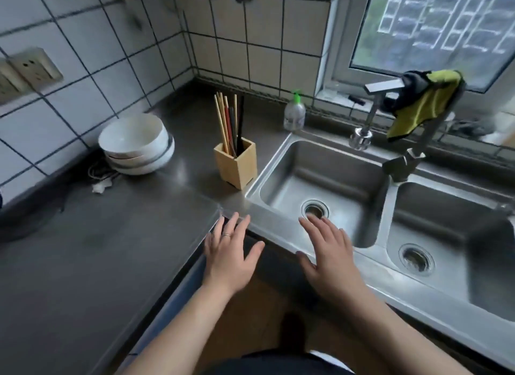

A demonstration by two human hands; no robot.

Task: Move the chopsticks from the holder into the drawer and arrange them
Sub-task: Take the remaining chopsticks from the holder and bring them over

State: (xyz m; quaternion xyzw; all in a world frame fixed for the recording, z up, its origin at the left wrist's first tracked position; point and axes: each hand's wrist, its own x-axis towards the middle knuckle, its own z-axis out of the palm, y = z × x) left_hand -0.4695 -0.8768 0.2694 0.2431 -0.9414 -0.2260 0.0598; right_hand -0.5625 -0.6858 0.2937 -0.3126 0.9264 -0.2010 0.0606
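A square wooden holder (236, 165) stands on the steel counter just left of the sink. Several chopsticks (229, 121), pale wood, red and black, stick up out of it and lean to the left. My left hand (230, 254) hovers palm down over the counter's inner corner, fingers spread, a ring on one finger, holding nothing. My right hand (328, 252) hovers the same way over the sink's front rim, fingers apart and empty. Both hands are well in front of the holder. No drawer is visible.
Stacked white bowls (137, 143) sit at the left near the tiled wall, a white cable beside them. A soap bottle (294, 113) stands behind the double sink (281, 156). A yellow cloth (423, 101) hangs on the faucet. Wall sockets are at far left.
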